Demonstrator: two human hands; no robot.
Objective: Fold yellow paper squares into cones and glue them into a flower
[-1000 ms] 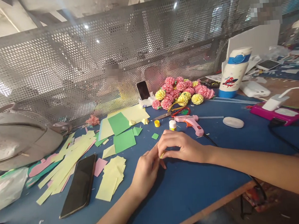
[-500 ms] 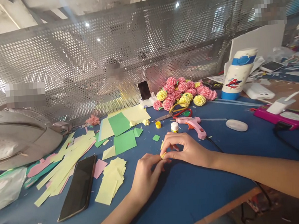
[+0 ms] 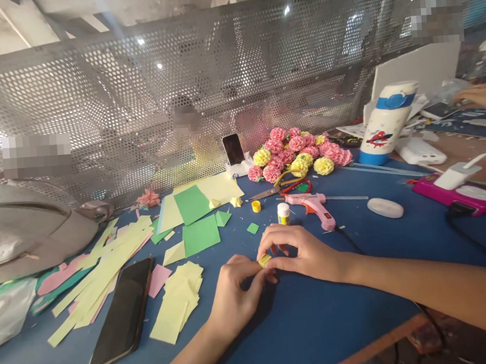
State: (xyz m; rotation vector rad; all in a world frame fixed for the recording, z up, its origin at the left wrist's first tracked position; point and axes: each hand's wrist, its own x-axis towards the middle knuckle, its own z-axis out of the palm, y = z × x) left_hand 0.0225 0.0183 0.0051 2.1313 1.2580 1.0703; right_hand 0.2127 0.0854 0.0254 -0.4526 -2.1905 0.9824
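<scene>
Low over the blue table, my left hand (image 3: 237, 287) and my right hand (image 3: 300, 250) meet fingertip to fingertip. Between them they pinch a small piece of folded yellow paper (image 3: 264, 260); its far side is hidden by my fingers. Just beyond my right hand stands an uncapped glue stick (image 3: 283, 213), with its yellow cap (image 3: 256, 206) to the left. A pink hot glue gun (image 3: 314, 207) lies behind my right hand. Loose pale yellow paper pieces (image 3: 177, 303) are stacked left of my left hand, beside a pink paper square (image 3: 159, 280).
A black phone (image 3: 121, 318) and yellow paper strips (image 3: 103, 269) lie left. Green sheets (image 3: 201, 231), scissors (image 3: 268, 192) and pink and yellow paper flowers (image 3: 299, 150) are farther back. A bottle (image 3: 386, 125) and a magenta power strip (image 3: 455, 192) stand right. A co-worker's hand (image 3: 480, 97) shows far right.
More of the yellow paper shows between my fingertips now. My right hand has shifted slightly down and left. A co-worker's hand has come into view at the far right.
</scene>
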